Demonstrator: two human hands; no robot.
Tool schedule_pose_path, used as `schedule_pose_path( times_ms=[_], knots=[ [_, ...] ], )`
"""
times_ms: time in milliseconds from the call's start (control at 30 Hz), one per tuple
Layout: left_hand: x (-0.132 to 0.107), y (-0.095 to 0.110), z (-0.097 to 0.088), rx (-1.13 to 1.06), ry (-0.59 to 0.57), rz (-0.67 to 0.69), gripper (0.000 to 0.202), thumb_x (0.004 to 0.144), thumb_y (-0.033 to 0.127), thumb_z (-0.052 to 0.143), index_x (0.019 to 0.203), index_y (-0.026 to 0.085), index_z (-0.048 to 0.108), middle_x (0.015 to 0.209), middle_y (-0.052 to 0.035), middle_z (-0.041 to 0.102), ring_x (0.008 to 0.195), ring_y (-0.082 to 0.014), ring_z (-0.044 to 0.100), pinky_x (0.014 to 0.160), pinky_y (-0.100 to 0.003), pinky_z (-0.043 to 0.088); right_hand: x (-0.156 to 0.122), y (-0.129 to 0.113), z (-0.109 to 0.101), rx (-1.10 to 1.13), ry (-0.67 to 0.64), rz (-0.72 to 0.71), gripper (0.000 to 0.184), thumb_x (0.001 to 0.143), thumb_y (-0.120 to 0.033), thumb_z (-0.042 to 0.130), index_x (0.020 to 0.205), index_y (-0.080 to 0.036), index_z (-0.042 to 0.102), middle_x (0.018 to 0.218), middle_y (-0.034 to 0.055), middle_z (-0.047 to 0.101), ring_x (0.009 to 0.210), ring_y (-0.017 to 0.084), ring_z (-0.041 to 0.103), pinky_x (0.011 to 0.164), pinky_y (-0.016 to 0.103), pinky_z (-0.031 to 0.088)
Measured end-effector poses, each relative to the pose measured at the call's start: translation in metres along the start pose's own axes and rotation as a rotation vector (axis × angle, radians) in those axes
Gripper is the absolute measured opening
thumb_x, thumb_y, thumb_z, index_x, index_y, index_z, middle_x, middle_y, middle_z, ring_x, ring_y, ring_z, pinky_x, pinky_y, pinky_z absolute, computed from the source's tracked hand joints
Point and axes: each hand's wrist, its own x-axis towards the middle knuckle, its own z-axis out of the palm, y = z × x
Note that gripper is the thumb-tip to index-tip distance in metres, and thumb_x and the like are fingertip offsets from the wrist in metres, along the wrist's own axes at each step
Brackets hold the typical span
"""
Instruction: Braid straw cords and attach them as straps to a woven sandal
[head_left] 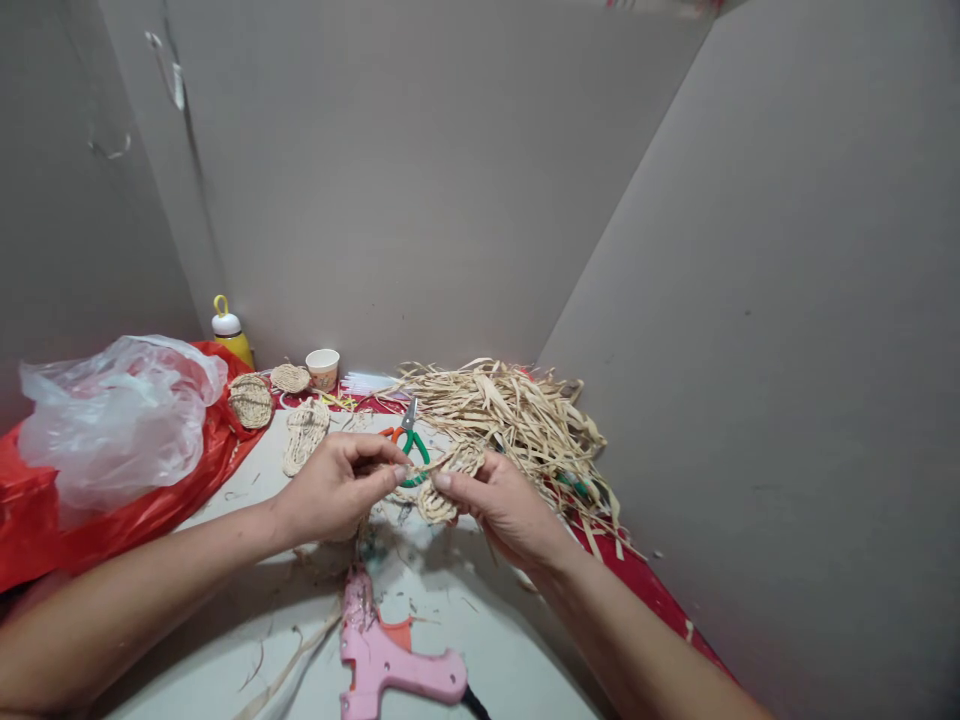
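Head view, only one. Left hand (337, 487): thumb and fingertips pinched together at the loose end of a braid; exact grip on it too small to tell. Right hand (510, 505): grasping a coiled braided-straw piece (439, 505), thumb on top. Piece is mid-table, held up between the hands, near side of the straw pile (517, 410).

Could go wrong: pink glue gun (390, 665) lies on the near side, nozzle pointing far, just below the left hand in view; a lowered hand or dangling fiber could brush it, a burn risk if hot (can't tell if it's on). Coil could loosen if the right thumb slips or the left pulls too hard. Scissors (409, 421) sit just beyond the fingers; a careless reach could catch the blades.

Counts: 2 hands; 1 held piece; 3 more braided pieces far left (round one (251, 402), small oval (290, 377), long sole-shaped one (306, 437)); 1 glue gun; 1 pair of scissors; 1 paper cup (322, 372); 1 yellow bottle (238, 345), white lid; 1 translucent plastic bag (124, 420) on red plastic (34, 535), left; 1 straw pile, strands uncountable; white sticks (367, 383), several, too blurred to count.
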Motion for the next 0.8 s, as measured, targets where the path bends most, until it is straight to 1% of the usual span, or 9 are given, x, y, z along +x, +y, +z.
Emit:
schedule_pose_path(
  times_ms=[67,133,200,267,467,567,667,733,800],
  knots=[
    [0.003,0.000,-0.007,0.015,0.036,0.037,0.020,0.082,0.030,0.060,0.076,0.013,0.069,0.061,0.0005,0.055,0.055,-0.0099,0.042,0.051,-0.021,0.033,-0.001,-0.003,-0.002,-0.017,-0.089,0.045,0.024,0.066,-0.034,0.080,0.070,-0.014,0.065,0.060,-0.0028,0.053,0.053,0.009,0.044,0.050,0.021,0.039],
    [0.006,-0.002,-0.015,0.033,0.052,0.069,0.021,0.084,0.031,0.059,0.077,0.013,0.068,0.064,-0.0003,0.058,0.058,-0.0103,0.045,0.053,-0.021,0.036,-0.002,-0.006,-0.005,-0.041,-0.220,0.106,0.023,0.066,-0.031,0.079,0.069,-0.014,0.063,0.059,-0.0042,0.051,0.053,0.008,0.040,0.051,0.020,0.036],
    [0.009,-0.005,-0.021,0.069,0.040,0.099,0.023,0.086,0.032,0.058,0.076,0.013,0.067,0.065,0.0001,0.056,0.059,-0.0102,0.045,0.055,-0.021,0.036,-0.002,-0.006,-0.007,-0.063,-0.339,0.159,0.023,0.066,-0.031,0.077,0.067,-0.014,0.061,0.060,-0.0053,0.049,0.053,0.006,0.038,0.051,0.019,0.033],
    [0.011,-0.006,-0.024,0.118,0.015,0.127,0.025,0.087,0.032,0.056,0.075,0.013,0.066,0.063,0.0009,0.053,0.058,-0.0099,0.042,0.053,-0.021,0.035,-0.001,-0.006,-0.011,-0.085,-0.408,0.191,0.025,0.065,-0.032,0.076,0.065,-0.015,0.058,0.059,-0.0060,0.048,0.052,0.005,0.037,0.050,0.018,0.031],
    [0.011,-0.002,-0.023,0.229,-0.050,0.186,0.022,0.087,0.028,0.054,0.072,0.014,0.063,0.062,0.0015,0.052,0.057,-0.0099,0.042,0.054,-0.022,0.034,0.000,-0.007,-0.026,-0.148,-0.546,0.252,0.025,0.063,-0.031,0.077,0.064,-0.014,0.059,0.055,-0.0063,0.048,0.048,0.005,0.036,0.044,0.018,0.029],
    [0.014,-0.002,-0.031,0.206,-0.002,0.172,0.022,0.086,0.029,0.055,0.071,0.015,0.062,0.061,0.0020,0.050,0.057,-0.0098,0.042,0.054,-0.022,0.034,0.000,-0.007,-0.031,-0.168,-0.595,0.263,0.025,0.061,-0.031,0.078,0.063,-0.013,0.061,0.053,-0.0054,0.051,0.046,0.006,0.039,0.045,0.018,0.031],
    [0.019,-0.004,-0.043,0.138,0.037,0.108,0.024,0.086,0.035,0.057,0.073,0.015,0.062,0.058,0.0043,0.044,0.052,-0.0082,0.035,0.050,-0.021,0.030,-0.001,-0.006,-0.032,-0.169,-0.586,0.251,0.026,0.060,-0.033,0.077,0.064,-0.013,0.061,0.054,-0.0050,0.052,0.046,0.006,0.040,0.044,0.018,0.031],
    [0.024,-0.008,-0.048,0.087,-0.045,0.053,0.026,0.085,0.038,0.059,0.075,0.015,0.063,0.058,0.0049,0.043,0.050,-0.0074,0.033,0.047,-0.020,0.028,-0.002,-0.006,-0.029,-0.171,-0.585,0.253,0.025,0.061,-0.033,0.075,0.065,-0.013,0.060,0.055,-0.0048,0.052,0.047,0.006,0.041,0.043,0.018,0.032],
    [0.028,-0.014,-0.050,0.050,-0.154,-0.012,0.029,0.083,0.042,0.061,0.073,0.015,0.065,0.058,0.0032,0.049,0.051,-0.0086,0.040,0.049,-0.020,0.032,-0.002,-0.007,-0.025,-0.181,-0.601,0.261,0.022,0.064,-0.031,0.073,0.067,-0.013,0.060,0.056,-0.0047,0.052,0.048,0.006,0.042,0.045,0.018,0.034]
  ],
)
